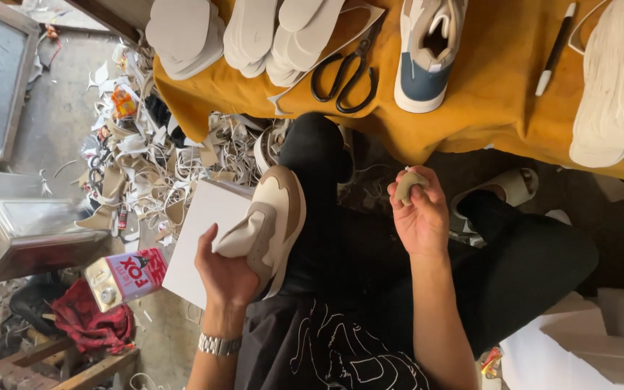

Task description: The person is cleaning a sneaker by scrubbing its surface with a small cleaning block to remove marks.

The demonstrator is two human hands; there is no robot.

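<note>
My left hand (223,273) grips a tan and cream sneaker (272,220) by its heel end, resting it on my left thigh with the toe pointing away from me. My right hand (420,217) is raised above my lap, fingers closed on a small beige lump (408,184) pinched near the fingertips. The two hands are apart, with my black trousers (536,260) between them.
A mustard-covered table (492,87) ahead holds black scissors (346,72), stacked white insoles (182,36), a blue and white sneaker (427,50) and a pen (555,49). A white box (200,238), a metal can (128,278) and paper scraps (146,159) lie on the floor at left.
</note>
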